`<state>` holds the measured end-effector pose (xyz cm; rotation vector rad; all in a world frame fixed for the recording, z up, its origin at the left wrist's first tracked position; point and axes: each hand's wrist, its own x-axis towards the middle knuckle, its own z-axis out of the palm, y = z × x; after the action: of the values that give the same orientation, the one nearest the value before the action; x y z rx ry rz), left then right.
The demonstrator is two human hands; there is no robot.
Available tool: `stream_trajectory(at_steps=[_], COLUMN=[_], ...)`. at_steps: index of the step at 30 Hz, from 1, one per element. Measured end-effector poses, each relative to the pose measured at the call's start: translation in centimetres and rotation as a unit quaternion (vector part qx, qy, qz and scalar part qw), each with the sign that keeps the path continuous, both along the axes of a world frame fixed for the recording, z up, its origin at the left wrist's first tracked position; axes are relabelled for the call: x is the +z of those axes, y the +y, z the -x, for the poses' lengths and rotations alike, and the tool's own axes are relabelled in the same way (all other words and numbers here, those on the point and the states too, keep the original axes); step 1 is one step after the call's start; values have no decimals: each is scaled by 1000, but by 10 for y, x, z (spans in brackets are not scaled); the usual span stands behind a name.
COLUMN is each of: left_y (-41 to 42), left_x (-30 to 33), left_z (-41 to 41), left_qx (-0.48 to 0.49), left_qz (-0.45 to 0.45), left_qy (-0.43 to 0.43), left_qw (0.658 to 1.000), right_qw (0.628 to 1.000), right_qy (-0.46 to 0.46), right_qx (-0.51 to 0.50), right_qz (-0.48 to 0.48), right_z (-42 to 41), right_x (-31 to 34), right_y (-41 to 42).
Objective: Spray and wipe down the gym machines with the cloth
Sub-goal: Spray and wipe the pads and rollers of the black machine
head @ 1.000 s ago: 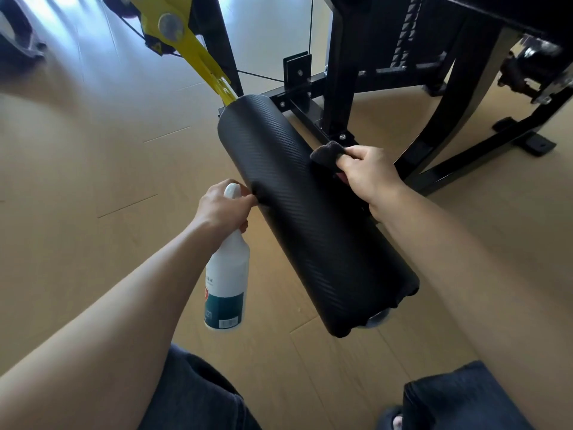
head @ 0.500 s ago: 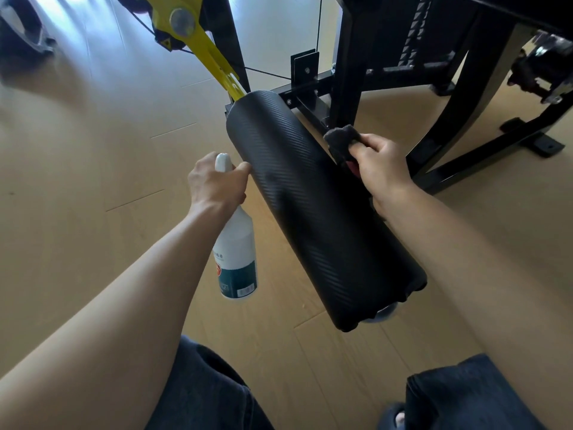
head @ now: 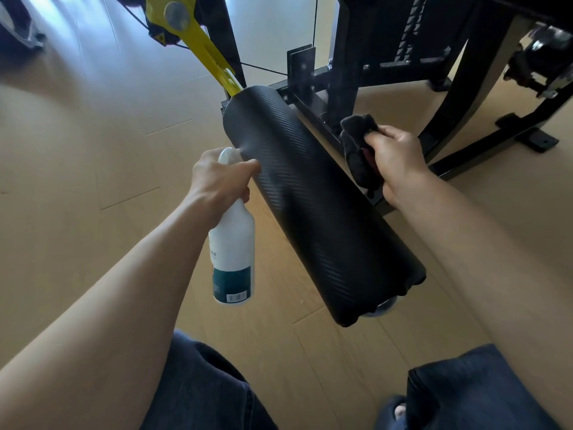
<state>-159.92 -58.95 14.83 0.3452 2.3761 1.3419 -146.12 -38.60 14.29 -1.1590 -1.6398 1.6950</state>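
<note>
A long black roller pad (head: 313, 197) with a woven texture juts toward me from a yellow arm (head: 198, 41) of the gym machine. My left hand (head: 220, 178) grips the head of a white spray bottle (head: 232, 256), nozzle close against the pad's left side, bottle hanging below. My right hand (head: 393, 156) holds a dark crumpled cloth (head: 356, 147) just off the pad's right edge, apart from its surface.
The machine's black frame (head: 347, 72) with legs and floor feet (head: 536, 141) stands behind and right of the pad. A thin cable (head: 314, 26) runs down at the back. Light wooden floor (head: 93, 150) spreads to the left. My knees in dark jeans show at the bottom.
My right hand has lifted the cloth off the pad and drawn it to the right. My left hand with the bottle has risen slightly along the pad's left side.
</note>
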Motion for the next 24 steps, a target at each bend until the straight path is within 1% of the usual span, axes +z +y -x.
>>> stream_trajectory(at_steps=[2, 4, 7, 9, 10, 12, 14, 16, 18, 20, 22, 24], left_y=[-1, -3, -10, -17, -20, -24, -24, -20, -15, -15, -18, -23], left_x=[5, 10, 16, 18, 18, 18, 19, 21, 21, 20, 19, 17], left_z=[-2, -5, -16, -22, -23, -24, -25, -28, -34, -40, -41, -36], left_qx=[-38, -95, -214, -264, -280, -293, -299, -321, -353, -388, -425, -430], left_qz=[27, 85, 192, 231, 237, 234, 235, 244, 258, 261, 216, 152], left_qy=[-22, -43, -77, -113, -125, -132, -121, -106, -114, -161, -209, -221], left_qw=[999, 991, 955, 930, 922, 918, 917, 909, 892, 869, 854, 862], right_qw=[1000, 999, 998, 998, 998, 998, 998, 998, 999, 999, 999, 993], right_qy=[3, 3, -2, -2, -2, -2, 1, 5, 3, 0, 2, 9], right_qx=[-11, -24, -36, -43, -45, -47, -45, -46, -40, -32, -11, 40], right_qz=[15, 32, 42, 45, 46, 44, 40, 42, 37, 19, -34, -108], right_z=[-3, -5, -8, -11, -12, -14, -16, -16, -18, -20, -19, -20], right_x=[1, 2, 5, 6, 7, 9, 11, 13, 15, 18, 24, 33], right_y=[3, 7, 9, 11, 11, 10, 10, 9, 8, 9, 6, -3])
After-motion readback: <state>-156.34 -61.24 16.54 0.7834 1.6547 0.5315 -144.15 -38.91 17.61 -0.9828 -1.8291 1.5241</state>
